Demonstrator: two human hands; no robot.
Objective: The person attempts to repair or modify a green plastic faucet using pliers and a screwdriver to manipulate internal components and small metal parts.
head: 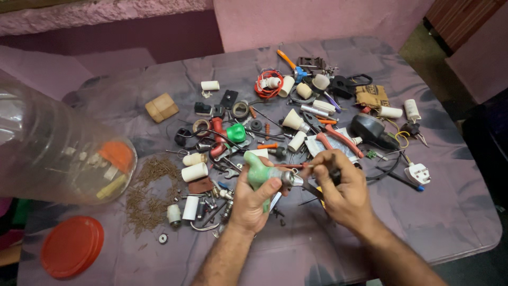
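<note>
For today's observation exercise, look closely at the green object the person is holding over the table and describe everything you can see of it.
The green object looks like a pale green plastic handle or housing, rounded and slightly worn, with a silvery metal fitting at its right end. It lies roughly level, the metal end pointing right. The left hand wraps around it from below, holding it above the cluttered grey table. The right hand meets the metal end, holding a thin tool against it; the tool's details are too small to tell.

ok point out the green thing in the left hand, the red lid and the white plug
green holder [257, 170], head view, on its green body
red lid [72, 247], head view, lid's centre
white plug [417, 173], head view, plug's top face
</note>
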